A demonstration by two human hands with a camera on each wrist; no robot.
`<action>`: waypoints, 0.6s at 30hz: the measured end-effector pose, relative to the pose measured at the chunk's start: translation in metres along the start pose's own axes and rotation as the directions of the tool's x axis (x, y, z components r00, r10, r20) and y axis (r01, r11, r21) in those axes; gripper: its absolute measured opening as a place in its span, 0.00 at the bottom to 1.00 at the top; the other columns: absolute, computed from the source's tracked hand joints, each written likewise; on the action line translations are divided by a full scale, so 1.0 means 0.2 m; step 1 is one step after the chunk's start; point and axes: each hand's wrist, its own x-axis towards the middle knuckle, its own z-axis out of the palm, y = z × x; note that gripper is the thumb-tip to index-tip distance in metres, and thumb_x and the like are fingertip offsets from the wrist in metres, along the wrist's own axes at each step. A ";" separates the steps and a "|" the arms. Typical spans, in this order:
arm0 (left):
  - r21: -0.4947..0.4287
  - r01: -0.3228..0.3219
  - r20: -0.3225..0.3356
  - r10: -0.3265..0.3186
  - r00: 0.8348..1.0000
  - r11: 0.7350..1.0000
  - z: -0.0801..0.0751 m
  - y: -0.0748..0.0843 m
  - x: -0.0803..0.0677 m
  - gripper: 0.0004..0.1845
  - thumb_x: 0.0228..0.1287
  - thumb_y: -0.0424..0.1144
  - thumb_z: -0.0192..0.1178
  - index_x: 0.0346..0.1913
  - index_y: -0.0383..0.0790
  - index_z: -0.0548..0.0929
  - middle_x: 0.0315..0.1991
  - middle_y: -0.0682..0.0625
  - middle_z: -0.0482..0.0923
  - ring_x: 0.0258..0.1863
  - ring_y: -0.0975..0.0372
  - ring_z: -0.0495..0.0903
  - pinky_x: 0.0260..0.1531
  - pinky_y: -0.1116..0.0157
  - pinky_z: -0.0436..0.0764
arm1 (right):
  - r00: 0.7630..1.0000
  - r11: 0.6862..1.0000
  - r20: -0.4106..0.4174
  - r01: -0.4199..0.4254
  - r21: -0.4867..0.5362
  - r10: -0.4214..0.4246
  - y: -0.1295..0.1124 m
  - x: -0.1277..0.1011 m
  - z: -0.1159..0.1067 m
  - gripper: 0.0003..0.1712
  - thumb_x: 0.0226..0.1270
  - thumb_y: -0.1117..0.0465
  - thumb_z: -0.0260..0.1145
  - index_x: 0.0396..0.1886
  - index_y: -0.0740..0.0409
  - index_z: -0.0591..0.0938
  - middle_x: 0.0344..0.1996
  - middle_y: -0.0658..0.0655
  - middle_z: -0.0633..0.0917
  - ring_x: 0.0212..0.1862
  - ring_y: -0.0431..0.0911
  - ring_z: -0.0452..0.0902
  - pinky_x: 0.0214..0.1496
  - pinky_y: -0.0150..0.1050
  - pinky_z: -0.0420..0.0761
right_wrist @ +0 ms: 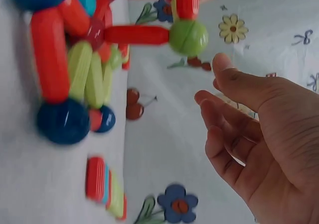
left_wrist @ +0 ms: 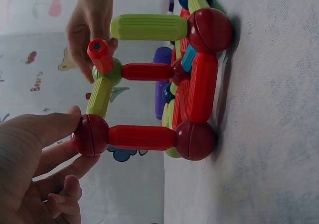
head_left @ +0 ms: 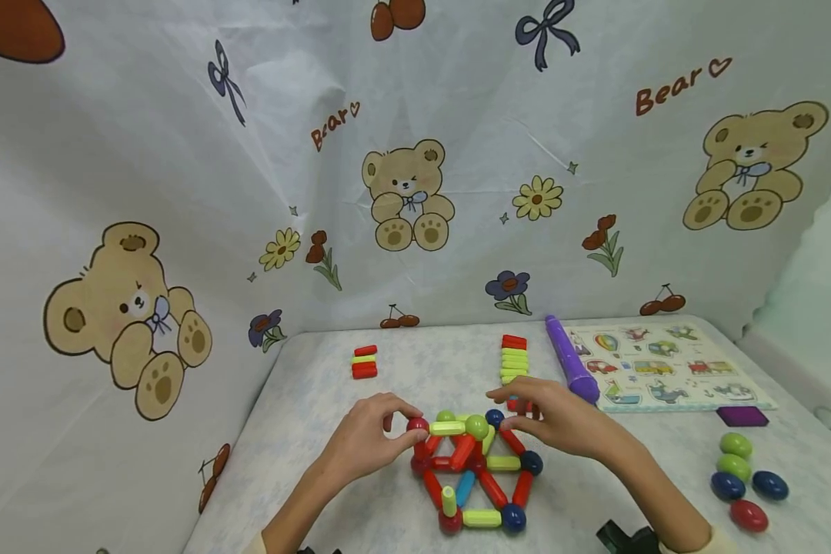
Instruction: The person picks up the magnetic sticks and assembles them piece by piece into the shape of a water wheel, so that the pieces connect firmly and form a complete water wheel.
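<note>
Head view: a magnetic rod-and-ball frame (head_left: 472, 473) is seen standing near the front of the worktop (head_left: 332, 400), between two hands. The left hand (head_left: 368, 437) is laid against a red ball (head_left: 418, 425) at an upper corner, thumb and forefinger closed lightly on it. The right hand (head_left: 550, 419) is held just beside the far upper edge; its fingers are bent, but whether anything is pinched cannot be told here. Spare parts are left unused — a short stack of rods (head_left: 364, 362) at the back left, a taller rod stack (head_left: 513, 358) behind the right hand, and loose balls (head_left: 742, 478) well apart at the right. A purple pen (head_left: 570, 368) and a picture puzzle board (head_left: 661, 368) are also on the worktop.

Left wrist view: the base square and uprights are already joined. The upper red ball (left_wrist: 90, 135) is pinched by the left hand (left_wrist: 35, 169), and a short red rod (left_wrist: 101, 55) is seen sticking up from a green ball (left_wrist: 110, 72).

Right wrist view: the right hand (right_wrist: 259, 144) is shown spread and loosely curved, holding nothing, just apart from the green ball (right_wrist: 188, 37).

The lower storey is judged finished — the top is only partly closed, with many pieces left.
</note>
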 end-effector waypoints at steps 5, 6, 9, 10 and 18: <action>0.004 0.004 0.005 -0.004 1.000 1.000 0.00 0.00 0.00 0.11 0.67 0.49 0.77 0.48 0.52 0.94 0.39 0.66 0.84 0.30 0.62 0.73 0.26 0.69 0.70 | 0.990 0.987 -0.007 -0.140 -0.081 0.140 0.13 -0.19 -0.10 0.14 0.72 0.57 0.77 0.55 0.49 0.89 0.47 0.47 0.90 0.37 0.34 0.74 0.35 0.32 0.79; 0.005 0.005 0.007 -0.005 1.000 1.000 -0.01 0.00 0.00 0.11 0.66 0.49 0.78 0.48 0.52 0.94 0.38 0.66 0.84 0.29 0.63 0.73 0.25 0.70 0.69 | 0.986 0.981 -0.004 -0.167 -0.098 0.167 0.16 -0.24 -0.12 0.13 0.72 0.57 0.77 0.54 0.49 0.89 0.46 0.46 0.89 0.36 0.33 0.72 0.34 0.31 0.78; 0.001 0.009 0.012 -0.009 1.000 1.000 -0.01 -0.01 0.01 0.12 0.66 0.50 0.78 0.48 0.52 0.94 0.38 0.66 0.84 0.29 0.66 0.71 0.24 0.70 0.68 | 0.977 0.961 -0.022 -0.213 -0.176 0.213 0.27 -0.42 -0.18 0.13 0.70 0.57 0.77 0.52 0.51 0.89 0.44 0.47 0.89 0.33 0.31 0.69 0.31 0.31 0.75; -0.004 0.009 0.012 -0.009 1.000 1.000 -0.01 -0.01 0.01 0.12 0.66 0.50 0.78 0.48 0.51 0.94 0.38 0.65 0.85 0.29 0.66 0.70 0.24 0.70 0.68 | 0.975 0.953 -0.038 -0.222 -0.206 0.218 0.30 -0.49 -0.20 0.13 0.70 0.57 0.78 0.51 0.51 0.89 0.44 0.47 0.89 0.32 0.30 0.68 0.30 0.31 0.74; -0.026 0.006 0.011 -0.006 1.000 1.000 0.00 -0.02 0.02 0.12 0.65 0.50 0.79 0.48 0.53 0.94 0.39 0.66 0.86 0.29 0.65 0.72 0.23 0.69 0.69 | 0.870 0.803 -0.089 -0.483 -0.349 0.485 0.49 -0.90 -0.32 0.12 0.65 0.54 0.80 0.46 0.46 0.90 0.39 0.41 0.84 0.30 0.30 0.66 0.30 0.34 0.73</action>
